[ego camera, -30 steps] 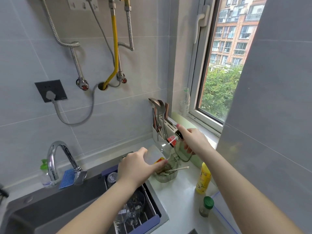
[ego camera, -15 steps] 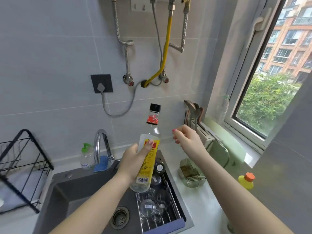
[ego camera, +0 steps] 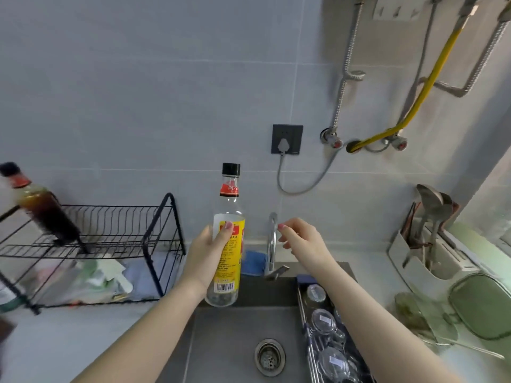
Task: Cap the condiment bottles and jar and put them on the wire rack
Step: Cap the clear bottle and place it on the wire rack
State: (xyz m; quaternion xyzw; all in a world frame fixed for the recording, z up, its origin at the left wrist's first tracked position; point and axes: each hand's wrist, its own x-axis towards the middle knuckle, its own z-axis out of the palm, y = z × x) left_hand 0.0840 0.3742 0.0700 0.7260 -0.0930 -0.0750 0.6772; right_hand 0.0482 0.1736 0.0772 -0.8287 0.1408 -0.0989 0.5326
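My left hand [ego camera: 208,255] grips a clear glass bottle [ego camera: 229,214] with a yellow label, a red neck band and a black cap on top. I hold it upright above the back edge of the sink. To its right my right hand [ego camera: 300,240] hovers empty, its fingers loosely curled, apart from the bottle. The black wire rack [ego camera: 116,233] stands on the counter at the left. A dark sauce bottle [ego camera: 41,208] with a black cap stands on its upper tier.
The grey sink [ego camera: 240,341] lies below, with a drain tray of glasses [ego camera: 329,330] along its right side. A chrome tap [ego camera: 272,241] rises behind it. A utensil holder [ego camera: 431,241] and green glass dishes [ego camera: 481,305] sit at the right. Cloths lie under the rack.
The view has swung left, bringing the wire rack and its dark bottle into sight. My left hand carried the bottle leftward over the sink, and my right hand stays off the cap.
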